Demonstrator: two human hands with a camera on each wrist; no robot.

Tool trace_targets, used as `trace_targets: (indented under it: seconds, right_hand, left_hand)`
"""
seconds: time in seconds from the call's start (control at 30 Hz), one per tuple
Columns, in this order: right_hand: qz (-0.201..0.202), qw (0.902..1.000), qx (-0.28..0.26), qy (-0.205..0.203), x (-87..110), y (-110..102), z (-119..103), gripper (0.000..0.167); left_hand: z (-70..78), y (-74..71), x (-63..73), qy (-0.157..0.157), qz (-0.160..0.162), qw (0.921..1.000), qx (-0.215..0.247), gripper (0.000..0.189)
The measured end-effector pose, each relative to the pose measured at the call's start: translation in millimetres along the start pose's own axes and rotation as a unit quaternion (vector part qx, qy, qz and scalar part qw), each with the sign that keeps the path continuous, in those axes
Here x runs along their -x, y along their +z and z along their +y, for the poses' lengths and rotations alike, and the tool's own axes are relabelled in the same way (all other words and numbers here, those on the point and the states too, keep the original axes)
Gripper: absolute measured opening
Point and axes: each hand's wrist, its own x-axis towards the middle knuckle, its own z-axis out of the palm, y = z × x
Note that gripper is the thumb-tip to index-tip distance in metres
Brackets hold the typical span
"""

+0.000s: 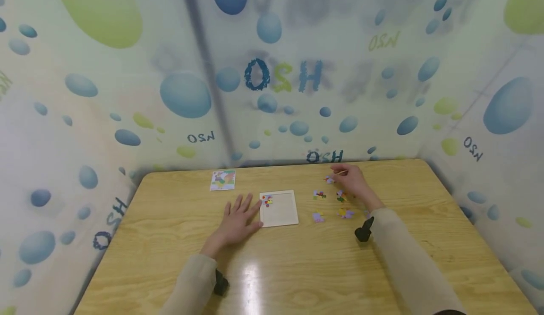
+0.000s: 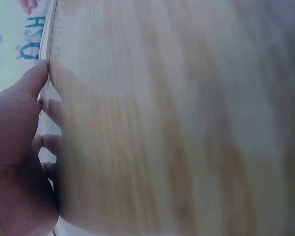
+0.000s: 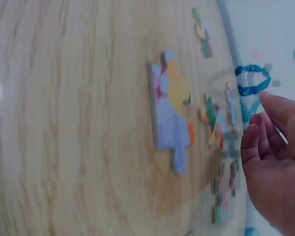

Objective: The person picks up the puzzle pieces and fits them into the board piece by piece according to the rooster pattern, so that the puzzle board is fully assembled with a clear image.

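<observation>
My left hand (image 1: 238, 223) lies palm down on the table with fingers spread. Its thumb and index fingertip touch the left side of a square wooden puzzle tray (image 1: 282, 224). A colourful jigsaw piece (image 1: 267, 200) sits in the tray's upper left corner. Over at the back right, my right hand (image 1: 352, 179) pinches what looks like a thin jigsaw piece (image 1: 342, 172), seen edge-on and mostly hidden by the fingers. Close to its fingertips, another piece (image 1: 328, 179) is on the table. In the right wrist view, a lilac and yellow piece (image 3: 172, 108) lies nearest the camera.
Several loose pieces, among them a lilac one (image 1: 318, 217) and a red-green one (image 1: 341, 196), lie right of the tray. A square picture card (image 1: 223, 180) rests at the back left of the wooden table (image 1: 170, 239). A patterned curtain (image 1: 280, 116) borders the table's back.
</observation>
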Motion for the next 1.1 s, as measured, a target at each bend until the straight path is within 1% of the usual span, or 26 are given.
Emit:
trace_targets:
  seconds: [0.2,0.33,0.5,0.73,0.9,1.1]
  right_hand:
    - [-0.044,0.9989,0.013,-0.001,-6.4,2.0,10.6,0.039]
    - [-0.044,0.9987,0.026,-0.006,-7.4,4.4,11.5,0.038]
    - [-0.039,0.998,0.048,-0.012,-6.1,7.0,11.1,0.036]
    - [-0.035,0.9975,0.061,-0.009,-4.7,9.0,8.1,0.036]
    - [-0.036,0.9966,0.074,-0.007,-5.3,8.6,8.2,0.036]
    - [-0.037,0.9959,0.083,0.0,-5.4,6.9,6.8,0.035]
  left_hand:
    - [-5.1,-1.4,0.5,-0.003,0.002,1.0,0.0,0.066]
    - [-5.0,-1.8,1.4,0.002,0.004,1.0,0.006,0.066]
    - [-4.3,-0.4,2.0,-0.003,0.0,1.0,-0.002,0.066]
    - [-0.5,-0.5,1.7,0.0,0.004,0.9999,0.01,0.065]
    - [-1.3,1.9,-0.6,-0.001,0.001,1.0,0.002,0.066]
    - [-1.3,1.8,-0.9,-0.003,0.002,1.0,0.006,0.066]
